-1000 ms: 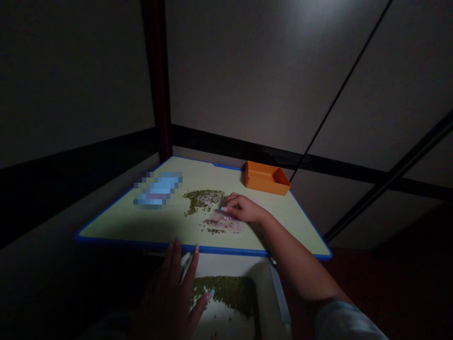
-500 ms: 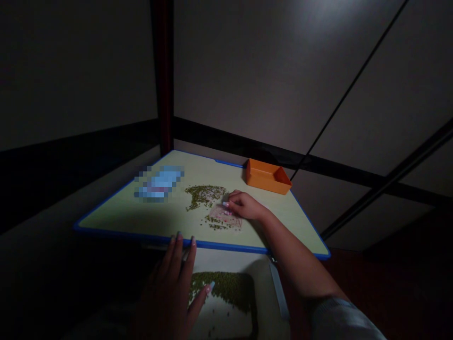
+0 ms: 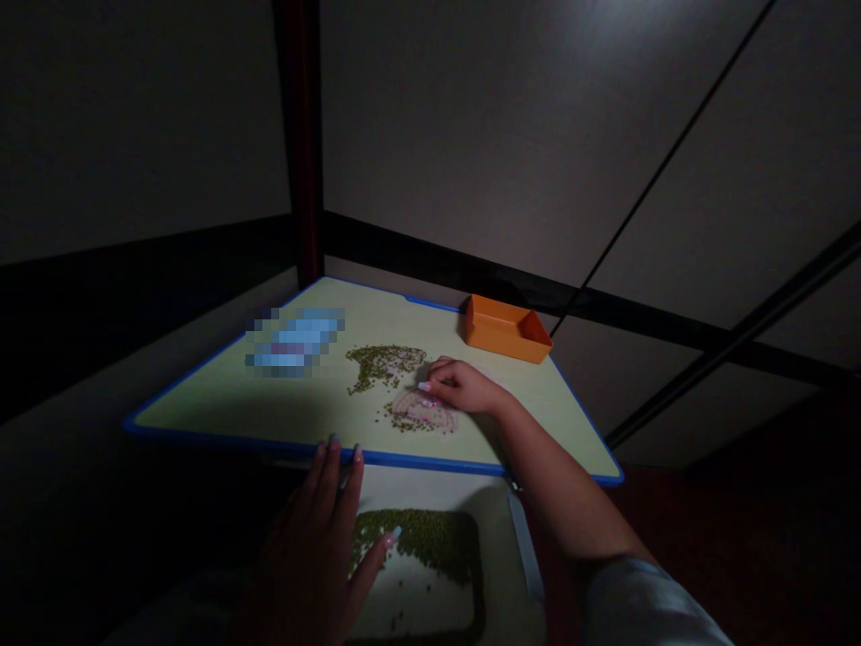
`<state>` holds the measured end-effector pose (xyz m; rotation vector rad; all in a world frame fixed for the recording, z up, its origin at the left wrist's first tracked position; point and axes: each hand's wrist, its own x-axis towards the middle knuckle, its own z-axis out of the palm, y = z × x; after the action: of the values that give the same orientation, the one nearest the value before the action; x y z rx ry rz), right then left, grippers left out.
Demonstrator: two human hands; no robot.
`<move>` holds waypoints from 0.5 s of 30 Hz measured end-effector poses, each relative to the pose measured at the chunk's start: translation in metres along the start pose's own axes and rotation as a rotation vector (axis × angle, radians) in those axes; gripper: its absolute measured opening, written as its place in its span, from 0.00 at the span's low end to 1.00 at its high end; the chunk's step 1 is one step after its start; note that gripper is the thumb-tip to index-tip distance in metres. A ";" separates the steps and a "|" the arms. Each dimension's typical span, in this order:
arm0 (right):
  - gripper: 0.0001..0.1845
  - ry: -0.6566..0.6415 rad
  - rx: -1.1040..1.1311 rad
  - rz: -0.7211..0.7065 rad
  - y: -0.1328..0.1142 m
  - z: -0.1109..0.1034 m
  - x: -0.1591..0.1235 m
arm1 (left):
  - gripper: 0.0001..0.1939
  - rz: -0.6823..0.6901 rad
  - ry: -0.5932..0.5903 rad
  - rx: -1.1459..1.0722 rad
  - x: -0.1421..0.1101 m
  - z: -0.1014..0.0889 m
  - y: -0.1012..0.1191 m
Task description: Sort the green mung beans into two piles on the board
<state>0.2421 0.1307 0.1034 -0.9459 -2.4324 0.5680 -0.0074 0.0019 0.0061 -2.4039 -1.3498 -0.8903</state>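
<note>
My right hand rests over the board, thumb and fingers pressed together; what they pinch, if anything, is too small to make out. Just below its fingertips is a pinkish patterned patch with small pink bits and scattered green grains. A larger spread of green beans or grains lies to the left of the fingers. My left hand is open, fingers spread, with its fingertips at the board's blue front edge. Its thumb reaches over a pale container holding many green grains.
At the board's back right corner stands an orange open box. A blurred light-blue item lies on the left side. Dark wall panels and a reddish post rise close behind the board.
The view has shifted slightly, so everything sits a little further left and up. Both hands keep nearly the same places and poses.
</note>
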 end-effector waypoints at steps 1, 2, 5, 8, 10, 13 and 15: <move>0.30 0.006 0.003 0.001 0.000 -0.001 0.000 | 0.42 0.000 -0.003 -0.001 0.000 0.000 0.000; 0.30 0.009 0.010 0.000 -0.001 -0.001 0.000 | 0.42 0.002 -0.005 -0.003 -0.001 0.000 0.000; 0.30 -0.022 0.041 -0.014 -0.002 -0.001 0.000 | 0.43 -0.005 -0.008 -0.005 -0.002 0.002 0.000; 0.29 -0.045 0.028 -0.039 -0.001 0.003 0.001 | 0.42 -0.025 -0.014 -0.008 -0.002 0.003 0.000; 0.29 -0.033 -0.022 -0.051 0.004 0.006 0.001 | 0.42 -0.022 -0.016 -0.016 -0.002 0.003 0.000; 0.29 0.002 -0.104 -0.028 0.012 0.007 0.001 | 0.42 -0.006 -0.005 -0.025 -0.002 0.003 -0.001; 0.29 0.020 -0.128 -0.001 0.016 0.005 0.000 | 0.42 -0.005 -0.004 -0.032 -0.002 0.003 -0.002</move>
<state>0.2475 0.1408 0.0908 -0.9958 -2.4759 0.4042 -0.0085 0.0030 0.0026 -2.4282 -1.3544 -0.9148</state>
